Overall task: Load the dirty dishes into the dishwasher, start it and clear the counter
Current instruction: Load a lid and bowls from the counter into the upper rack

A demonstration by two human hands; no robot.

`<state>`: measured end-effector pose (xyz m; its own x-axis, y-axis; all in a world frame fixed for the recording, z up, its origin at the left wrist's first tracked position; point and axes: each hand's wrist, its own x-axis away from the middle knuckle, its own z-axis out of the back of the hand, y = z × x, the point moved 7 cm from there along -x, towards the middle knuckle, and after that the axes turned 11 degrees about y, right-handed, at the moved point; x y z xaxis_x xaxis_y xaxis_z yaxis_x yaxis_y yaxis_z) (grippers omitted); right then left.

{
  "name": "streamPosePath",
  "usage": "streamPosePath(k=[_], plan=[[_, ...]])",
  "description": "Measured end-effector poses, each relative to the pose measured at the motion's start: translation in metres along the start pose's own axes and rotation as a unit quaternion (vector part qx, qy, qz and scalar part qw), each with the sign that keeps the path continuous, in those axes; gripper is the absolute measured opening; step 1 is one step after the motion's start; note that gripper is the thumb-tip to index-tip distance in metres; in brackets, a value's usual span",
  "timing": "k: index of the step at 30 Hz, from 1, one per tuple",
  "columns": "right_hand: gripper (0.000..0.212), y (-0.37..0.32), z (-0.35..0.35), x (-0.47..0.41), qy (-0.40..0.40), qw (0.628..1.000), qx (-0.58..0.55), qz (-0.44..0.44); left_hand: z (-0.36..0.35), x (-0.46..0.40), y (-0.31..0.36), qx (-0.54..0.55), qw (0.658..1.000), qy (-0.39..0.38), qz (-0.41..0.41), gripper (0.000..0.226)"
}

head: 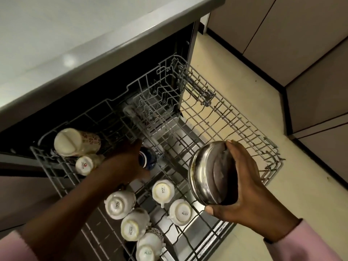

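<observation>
The dishwasher's upper wire rack is pulled out below the grey counter. My left hand reaches into the rack and grips a dark blue cup near its middle. My right hand holds a round steel bowl on its edge, above the rack's right half. Several white cups stand upside down in the rack's near part. A large cream mug and a small white cup lie at the rack's left side.
The lower rack and the steel inner face of the open door show through the wires. Beige floor lies to the right, with brown cabinet fronts beyond it. The rack's right half holds nothing.
</observation>
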<state>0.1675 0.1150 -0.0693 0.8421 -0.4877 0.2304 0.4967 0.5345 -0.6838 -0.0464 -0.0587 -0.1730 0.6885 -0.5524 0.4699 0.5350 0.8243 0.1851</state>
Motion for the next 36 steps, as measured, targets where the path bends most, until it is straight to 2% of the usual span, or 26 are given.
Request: streamPosePath(k=[3, 7, 9, 11, 13, 14, 17, 19, 20, 22, 24, 25, 27, 29, 32, 36], plan=[[0.133, 0.001, -0.006, 0.000, -0.011, 1.000, -0.002, -0.012, -0.010, 0.000, 0.007, -0.036, 0.999, -0.039, 0.005, 0.099], [0.133, -0.006, -0.013, -0.007, -0.017, 1.000, -0.005, -0.004, -0.026, -0.009, 0.011, -0.012, 1.000, -0.004, -0.004, 0.083], [0.134, -0.007, -0.015, -0.011, -0.017, 1.000, -0.002, -0.004, -0.027, -0.012, 0.006, -0.030, 1.000, 0.000, -0.011, 0.088], [0.136, -0.007, -0.020, -0.013, -0.022, 1.000, -0.001, -0.003, -0.033, -0.006, -0.004, -0.019, 0.999, -0.024, -0.010, 0.103], [0.137, -0.008, -0.023, -0.014, -0.020, 1.000, -0.004, 0.000, -0.026, 0.003, -0.017, 0.039, 0.999, -0.013, 0.004, 0.096], [0.136, -0.008, -0.024, -0.015, -0.019, 1.000, -0.007, 0.002, -0.017, 0.008, -0.029, 0.068, 0.997, 0.017, 0.018, 0.082], [0.130, -0.009, -0.028, -0.016, -0.015, 1.000, -0.013, 0.007, 0.024, 0.031, -0.073, 0.113, 0.977, 0.178, 0.042, 0.030], [0.132, -0.008, -0.029, -0.016, -0.010, 1.000, -0.014, 0.004, 0.046, 0.057, -0.090, 0.136, 0.954, 0.265, 0.032, 0.012], [0.133, -0.009, -0.030, -0.017, -0.012, 1.000, -0.006, 0.003, 0.050, 0.070, -0.089, 0.156, 0.947, 0.281, 0.004, 0.009], [0.135, -0.007, -0.034, -0.015, -0.014, 1.000, 0.008, 0.007, 0.040, 0.098, -0.059, 0.171, 0.943, 0.257, -0.125, 0.015], [0.135, -0.007, -0.039, -0.011, -0.019, 1.000, 0.013, 0.009, 0.005, 0.121, -0.029, 0.129, 0.943, 0.188, -0.244, 0.038], [0.134, -0.008, -0.042, -0.006, -0.024, 1.000, 0.018, 0.010, -0.020, 0.130, -0.021, 0.097, 0.947, 0.138, -0.275, 0.051], [0.135, -0.011, -0.045, -0.002, -0.026, 0.999, 0.023, 0.017, -0.058, 0.135, -0.014, 0.030, 0.950, 0.063, -0.305, 0.071], [0.134, -0.013, -0.047, 0.001, -0.024, 0.999, 0.023, 0.024, -0.076, 0.136, -0.009, -0.045, 0.944, 0.030, -0.325, 0.081], [0.134, -0.013, -0.052, 0.006, -0.026, 0.999, 0.024, 0.026, -0.085, 0.137, -0.001, -0.090, 0.932, 0.040, -0.348, 0.085], [0.130, -0.005, -0.050, 0.011, -0.004, 0.998, 0.063, 0.032, -0.085, 0.136, 0.004, -0.042, 0.939, 0.080, -0.332, 0.079]])
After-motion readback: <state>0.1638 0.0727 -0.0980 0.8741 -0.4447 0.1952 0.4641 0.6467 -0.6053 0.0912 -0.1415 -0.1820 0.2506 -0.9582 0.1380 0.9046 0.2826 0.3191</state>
